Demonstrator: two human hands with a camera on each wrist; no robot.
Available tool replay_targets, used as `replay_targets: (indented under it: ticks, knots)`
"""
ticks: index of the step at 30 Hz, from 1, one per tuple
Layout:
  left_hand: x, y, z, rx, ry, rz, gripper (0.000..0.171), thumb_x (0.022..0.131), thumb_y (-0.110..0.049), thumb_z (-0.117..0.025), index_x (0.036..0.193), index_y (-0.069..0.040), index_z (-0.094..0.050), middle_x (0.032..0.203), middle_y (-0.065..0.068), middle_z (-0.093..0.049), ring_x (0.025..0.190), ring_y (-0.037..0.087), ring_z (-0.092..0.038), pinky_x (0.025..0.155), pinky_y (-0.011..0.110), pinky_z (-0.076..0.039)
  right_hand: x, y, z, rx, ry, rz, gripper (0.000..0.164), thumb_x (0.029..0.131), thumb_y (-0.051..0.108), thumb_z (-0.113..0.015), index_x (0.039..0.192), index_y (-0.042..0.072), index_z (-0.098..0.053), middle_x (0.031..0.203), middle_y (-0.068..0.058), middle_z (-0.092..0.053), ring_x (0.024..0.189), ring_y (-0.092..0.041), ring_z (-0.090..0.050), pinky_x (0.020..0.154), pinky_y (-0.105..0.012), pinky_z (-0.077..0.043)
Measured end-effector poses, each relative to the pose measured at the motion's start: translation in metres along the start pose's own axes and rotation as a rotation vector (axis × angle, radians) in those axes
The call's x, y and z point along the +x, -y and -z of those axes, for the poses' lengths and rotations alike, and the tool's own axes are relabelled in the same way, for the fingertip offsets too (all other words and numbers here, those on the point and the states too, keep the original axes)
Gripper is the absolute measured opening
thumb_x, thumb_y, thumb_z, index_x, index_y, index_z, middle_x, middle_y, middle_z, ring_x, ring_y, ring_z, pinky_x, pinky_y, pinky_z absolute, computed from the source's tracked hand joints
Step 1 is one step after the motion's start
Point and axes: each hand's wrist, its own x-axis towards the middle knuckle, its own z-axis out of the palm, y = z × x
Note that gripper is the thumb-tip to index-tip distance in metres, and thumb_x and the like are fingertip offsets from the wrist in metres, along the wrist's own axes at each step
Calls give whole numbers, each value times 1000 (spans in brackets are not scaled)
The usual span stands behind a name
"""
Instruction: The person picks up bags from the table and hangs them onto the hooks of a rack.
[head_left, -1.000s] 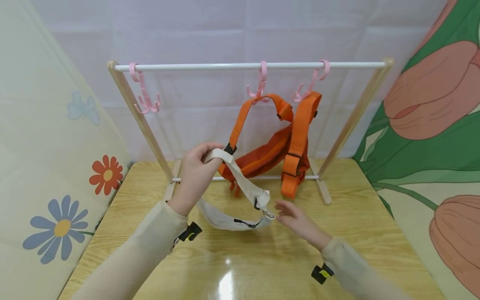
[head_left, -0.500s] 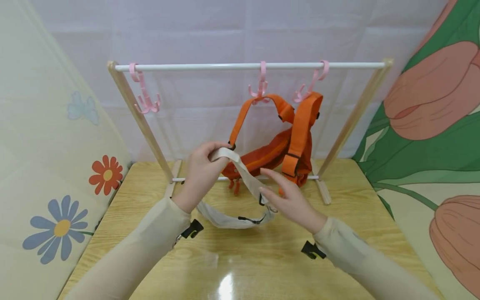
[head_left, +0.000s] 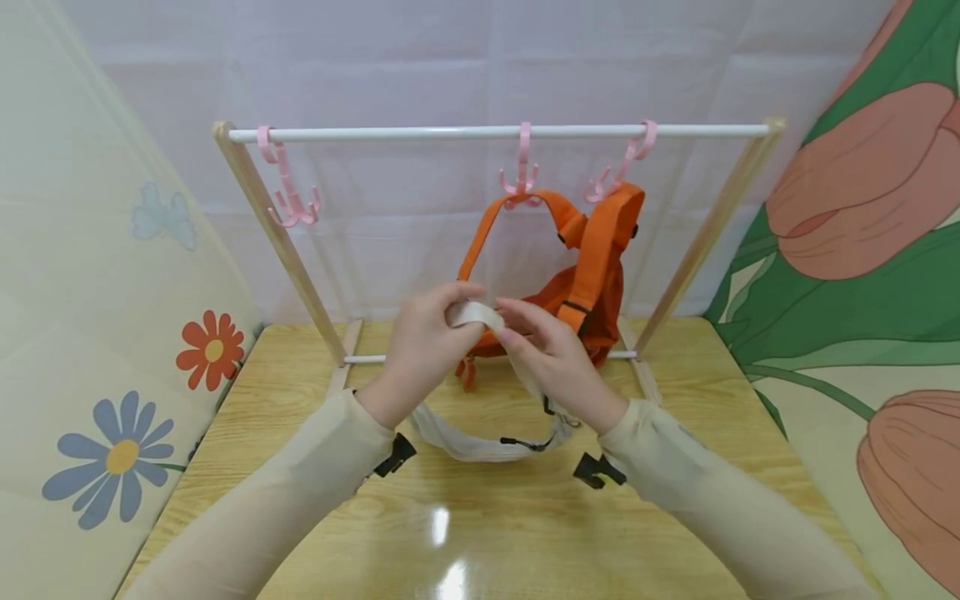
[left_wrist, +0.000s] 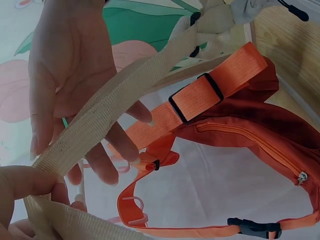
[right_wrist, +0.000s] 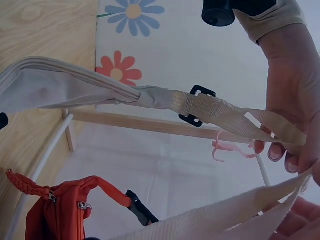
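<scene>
My left hand [head_left: 427, 346] pinches the webbing strap [head_left: 476, 313] of an off-white waist bag between thumb and fingers. Facing it, my right hand [head_left: 558, 358] has its thumb and fingertips on the same strap, fingers bent behind the webbing in the left wrist view. Below both hands hangs the waist bag's pale body [head_left: 480, 450], low over the table, with a dark zip pull. A black slider [right_wrist: 197, 105] sits on the strap in the right wrist view. Behind the hands, an orange waist bag [head_left: 600, 267] hangs by its straps from the middle and right pink hooks.
A rack with a white top rail [head_left: 390, 134] and wooden legs stands on the wooden table [head_left: 285, 417]. Its left pink hook [head_left: 294, 200] carries nothing. A pale cloth backs the rack, and flower-printed cloths [head_left: 862, 250] flank it.
My right hand has moved left and up along the strap until it meets my left hand. The left hand and the pale bag have shifted slightly right.
</scene>
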Motion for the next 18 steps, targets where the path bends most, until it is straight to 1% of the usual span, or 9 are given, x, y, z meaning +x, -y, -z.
replay_targets:
  ticks: [3, 6, 10, 15, 16, 18]
  knots:
    - [0, -1, -1, 27, 13, -21, 30, 84, 6, -65, 114, 6, -71, 111, 20, -72, 82, 26, -61, 73, 36, -53, 1, 1, -1, 16, -1, 12, 37, 105, 11, -53, 139, -3, -54, 128, -19, -65, 112, -32, -63, 88, -31, -54]
    - [0, -2, -2, 37, 17, -30, 27, 85, 4, -66, 112, 5, -71, 109, 18, -73, 85, 26, -63, 75, 38, -55, 2, 1, -1, 22, -10, 26, 34, 104, 9, -53, 136, -4, -56, 124, -20, -66, 107, -31, -63, 84, -27, -54]
    - [0, -3, -2, 38, 15, -34, 25, 85, 2, -67, 110, 5, -72, 105, 17, -74, 83, 25, -63, 74, 38, -55, 3, 2, 1, 37, -10, 26, 34, 103, 5, -53, 135, -7, -55, 118, -21, -66, 99, -27, -63, 81, -25, -53]
    - [0, -2, -2, 22, 6, -35, 26, 84, 3, -65, 109, 5, -73, 103, 17, -74, 80, 25, -63, 73, 37, -55, 5, 6, 3, 41, 24, -8, 37, 101, 2, -55, 136, -9, -52, 107, -21, -63, 87, -18, -59, 75, -26, -51]
    - [0, -2, -2, 17, 4, -34, 26, 84, 4, -65, 109, 5, -73, 103, 18, -74, 80, 25, -63, 73, 37, -55, 5, 7, 3, 30, 24, -18, 37, 101, 1, -56, 136, -8, -52, 108, -20, -63, 85, -15, -58, 74, -25, -51]
    - [0, 0, -1, 6, 2, -29, 25, 84, 4, -65, 108, 4, -73, 103, 18, -74, 80, 25, -63, 73, 35, -54, 6, 8, 3, 16, 21, -30, 38, 100, 0, -57, 136, -8, -52, 111, -21, -63, 80, -13, -56, 70, -24, -49]
